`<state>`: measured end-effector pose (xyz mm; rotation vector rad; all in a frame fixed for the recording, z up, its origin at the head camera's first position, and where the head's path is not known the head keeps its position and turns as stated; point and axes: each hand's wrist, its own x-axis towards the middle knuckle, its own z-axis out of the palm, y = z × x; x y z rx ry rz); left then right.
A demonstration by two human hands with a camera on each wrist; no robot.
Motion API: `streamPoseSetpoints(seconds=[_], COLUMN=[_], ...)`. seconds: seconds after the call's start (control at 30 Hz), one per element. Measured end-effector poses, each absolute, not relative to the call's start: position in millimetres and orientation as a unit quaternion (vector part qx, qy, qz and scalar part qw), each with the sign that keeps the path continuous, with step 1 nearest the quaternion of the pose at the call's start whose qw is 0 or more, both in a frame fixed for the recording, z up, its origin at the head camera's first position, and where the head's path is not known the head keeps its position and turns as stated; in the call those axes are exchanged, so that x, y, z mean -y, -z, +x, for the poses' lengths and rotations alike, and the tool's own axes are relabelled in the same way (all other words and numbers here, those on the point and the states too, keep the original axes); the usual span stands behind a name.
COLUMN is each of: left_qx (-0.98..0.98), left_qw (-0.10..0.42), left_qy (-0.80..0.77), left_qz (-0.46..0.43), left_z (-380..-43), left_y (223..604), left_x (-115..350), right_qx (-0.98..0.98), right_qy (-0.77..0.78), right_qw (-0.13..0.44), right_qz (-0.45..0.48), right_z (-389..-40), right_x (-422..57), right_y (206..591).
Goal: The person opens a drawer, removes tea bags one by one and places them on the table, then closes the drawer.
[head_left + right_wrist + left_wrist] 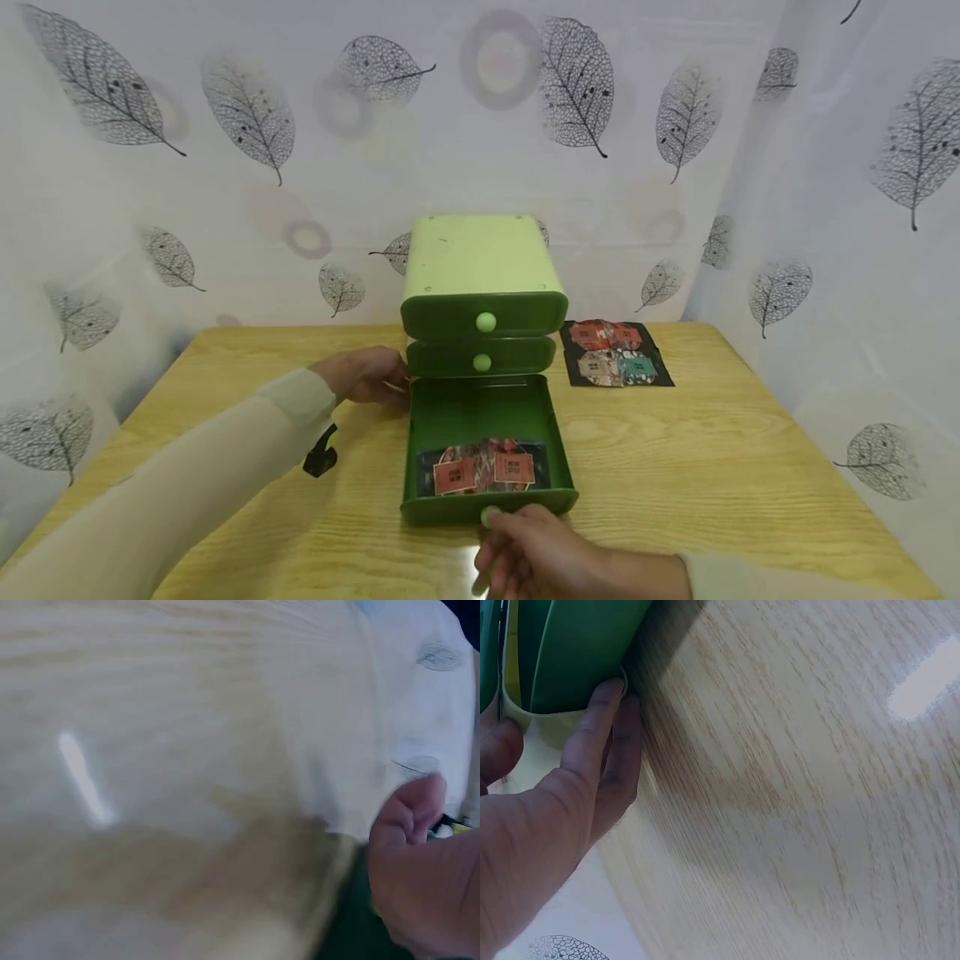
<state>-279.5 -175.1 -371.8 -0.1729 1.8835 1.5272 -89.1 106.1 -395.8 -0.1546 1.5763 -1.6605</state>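
A small green drawer cabinet with a pale yellow-green top stands on the table. Its bottom drawer is pulled out and carries a dark packet with red labels. At the drawer's front, my right hand pinches the round green knob between thumb and fingers; the right wrist view is blurred, with the right hand at its right edge. My left hand rests against the cabinet's left side. Its fairly straight fingers touch the lower side in the left wrist view, with the thumb higher on the cabinet.
Dark packets with red, beige and teal labels lie on the table behind and right of the cabinet. A small black object sits beside the left forearm. Leaf-print curtain surrounds the wooden table. The two upper drawers are closed.
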Motion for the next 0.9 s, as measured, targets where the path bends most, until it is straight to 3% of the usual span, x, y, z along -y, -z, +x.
streamPoseSetpoints(seconds=[0.17,0.37,0.53,0.67,0.9], left_qx=[-0.726,-0.717,-0.715,-0.715,-0.715], left_qw=[0.341,0.338,0.342,0.34,0.338], left_qy=[-0.592,-0.604,-0.605,-0.606,-0.608], left_qz=[-0.077,-0.08,-0.078,-0.077,-0.079], left_z=[-279,-278,-278,-278,-276], left_y=[370,371,371,371,371], left_x=[174,172,173,173,174], right_qx=[-0.611,-0.681,-0.772,-0.82,-0.926], right_qy=[0.649,0.618,0.535,0.473,0.197], right_qw=[0.433,0.356,0.283,0.257,0.161], right_qz=[-0.131,-0.164,-0.194,-0.195,-0.28], right_z=[-109,-144,-167,-180,-194], right_x=[-110,-113,-114,-109,-102], right_y=[359,332,329,332,347])
